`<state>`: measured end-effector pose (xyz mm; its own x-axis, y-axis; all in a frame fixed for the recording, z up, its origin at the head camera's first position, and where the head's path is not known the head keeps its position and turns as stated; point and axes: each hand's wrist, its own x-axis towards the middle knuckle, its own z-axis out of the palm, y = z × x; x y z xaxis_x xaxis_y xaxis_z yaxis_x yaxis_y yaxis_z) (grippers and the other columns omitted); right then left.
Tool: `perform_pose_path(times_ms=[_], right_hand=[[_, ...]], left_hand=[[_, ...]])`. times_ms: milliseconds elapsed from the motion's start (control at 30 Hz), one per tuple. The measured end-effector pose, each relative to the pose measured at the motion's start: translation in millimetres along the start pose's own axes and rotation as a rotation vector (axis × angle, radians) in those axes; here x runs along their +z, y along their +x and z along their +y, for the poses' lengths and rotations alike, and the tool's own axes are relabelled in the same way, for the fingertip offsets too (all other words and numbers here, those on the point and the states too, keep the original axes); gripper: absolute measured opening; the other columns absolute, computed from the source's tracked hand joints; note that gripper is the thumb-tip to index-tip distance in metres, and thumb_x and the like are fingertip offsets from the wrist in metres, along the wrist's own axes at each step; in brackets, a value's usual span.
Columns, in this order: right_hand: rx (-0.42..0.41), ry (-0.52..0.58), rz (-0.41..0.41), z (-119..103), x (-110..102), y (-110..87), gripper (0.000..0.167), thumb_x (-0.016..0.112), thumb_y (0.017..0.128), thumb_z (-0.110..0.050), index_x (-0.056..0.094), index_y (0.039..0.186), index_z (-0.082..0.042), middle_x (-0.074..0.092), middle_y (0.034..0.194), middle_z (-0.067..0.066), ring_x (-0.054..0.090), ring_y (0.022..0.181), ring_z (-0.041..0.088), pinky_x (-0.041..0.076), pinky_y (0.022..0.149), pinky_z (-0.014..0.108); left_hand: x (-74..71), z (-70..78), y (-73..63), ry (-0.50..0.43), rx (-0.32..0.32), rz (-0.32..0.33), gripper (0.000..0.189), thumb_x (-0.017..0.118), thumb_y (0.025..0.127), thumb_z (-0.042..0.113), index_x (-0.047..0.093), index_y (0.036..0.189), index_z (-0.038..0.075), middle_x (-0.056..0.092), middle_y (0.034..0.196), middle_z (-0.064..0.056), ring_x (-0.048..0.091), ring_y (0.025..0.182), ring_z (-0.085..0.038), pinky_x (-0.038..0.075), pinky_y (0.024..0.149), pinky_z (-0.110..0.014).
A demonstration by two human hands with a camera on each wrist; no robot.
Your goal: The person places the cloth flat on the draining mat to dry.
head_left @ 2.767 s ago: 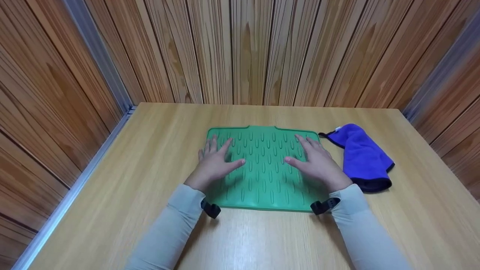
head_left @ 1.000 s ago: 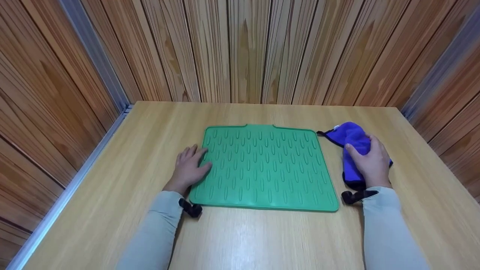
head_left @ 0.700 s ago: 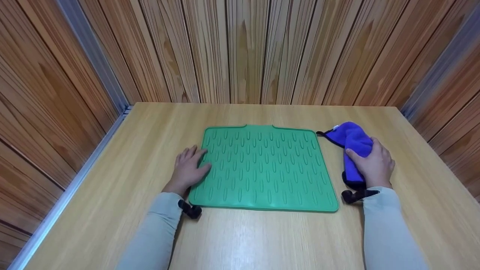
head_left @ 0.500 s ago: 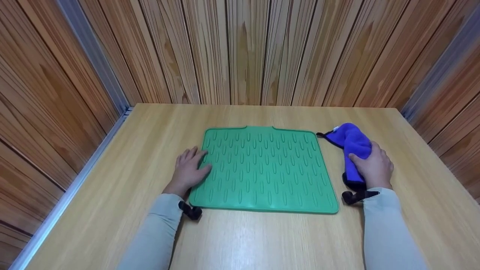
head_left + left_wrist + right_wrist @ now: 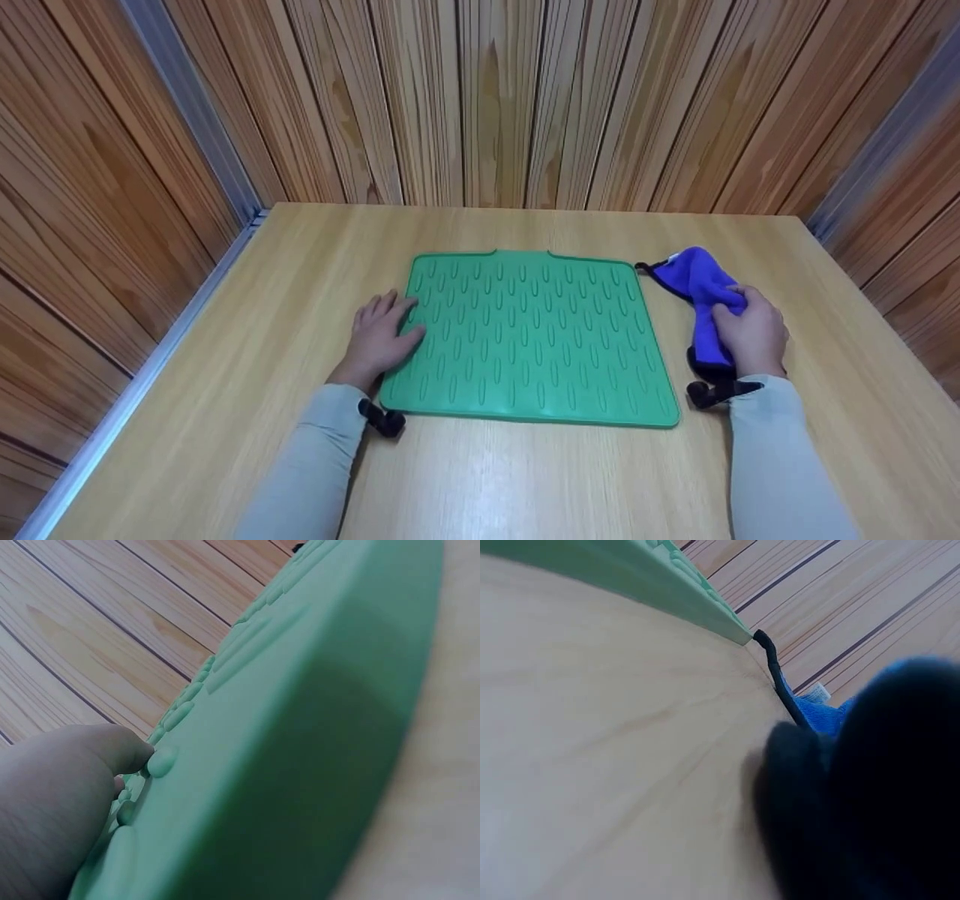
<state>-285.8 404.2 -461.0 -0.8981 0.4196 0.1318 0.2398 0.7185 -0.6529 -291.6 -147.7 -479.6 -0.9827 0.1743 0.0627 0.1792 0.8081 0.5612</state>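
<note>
A green rubbery mat [image 5: 525, 337] with rows of raised oval ridges lies flat in the middle of the table, a wide tab on its far edge. My left hand [image 5: 377, 337] rests at its left edge, fingers spread and thumb on the mat; the left wrist view shows the thumb [image 5: 97, 757] touching the ridges. To the right lies a bunched blue-purple cloth [image 5: 694, 274] with black trim, a black loop and a small white tag. My right hand [image 5: 754, 334] pinches its right part between thumb and fingers. Dark, blurred trim [image 5: 802, 802] fills much of the right wrist view.
The wooden table [image 5: 510, 480] runs back to a wood-plank wall [image 5: 495, 105]. A metal rail [image 5: 150, 375] follows the left side. The cloth's black loop [image 5: 765, 645] reaches the mat's far right corner.
Both hands were over the mat at first. The left moved to its left edge, the right went right onto the cloth. Lately the right fingers have gathered the cloth tighter, creasing it.
</note>
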Motion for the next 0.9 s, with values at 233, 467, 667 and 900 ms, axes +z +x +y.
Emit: perform_pose_path(times_ms=[233,467,667,900], right_hand=[[0.025,0.163,0.006,-6,-6,-0.9,0.05,0.052,0.099,-0.03,0.052,0.142,-0.003,0.053,0.144,0.023,0.048,0.132,0.041,0.036,0.11,0.055],[0.026,0.239,-0.004,-17,-12,-0.4,0.052,0.053,0.099,-0.035,0.052,0.142,-0.005,0.052,0.145,0.02,0.046,0.131,0.036,0.035,0.11,0.054],[0.044,0.292,-0.017,-30,-14,-2.3,0.055,0.055,0.098,-0.04,0.052,0.143,-0.008,0.051,0.147,0.017,0.046,0.133,0.033,0.035,0.111,0.052],[0.012,0.308,0.009,-45,-14,-6.8,0.05,0.059,0.097,-0.037,0.056,0.139,-0.009,0.056,0.14,0.013,0.05,0.128,0.029,0.037,0.108,0.046]], left_hand=[[-0.8,-0.2,0.0,0.013,0.001,-0.013,0.062,0.054,0.099,0.042,0.043,0.154,0.016,0.021,0.165,-0.019,0.009,0.152,-0.041,0.001,0.121,-0.056],[-0.3,0.1,0.5,0.025,0.005,-0.012,0.062,0.053,0.1,0.043,0.042,0.155,0.016,0.021,0.165,-0.018,0.01,0.152,-0.041,0.002,0.121,-0.056],[-1.2,1.2,-0.7,0.014,0.003,-0.011,0.062,0.054,0.1,0.043,0.043,0.154,0.016,0.022,0.165,-0.019,0.01,0.152,-0.041,0.002,0.121,-0.057],[-1.8,2.7,-0.5,0.018,0.003,-0.001,0.062,0.056,0.099,0.04,0.044,0.153,0.015,0.023,0.165,-0.02,0.011,0.152,-0.042,0.002,0.12,-0.058]])
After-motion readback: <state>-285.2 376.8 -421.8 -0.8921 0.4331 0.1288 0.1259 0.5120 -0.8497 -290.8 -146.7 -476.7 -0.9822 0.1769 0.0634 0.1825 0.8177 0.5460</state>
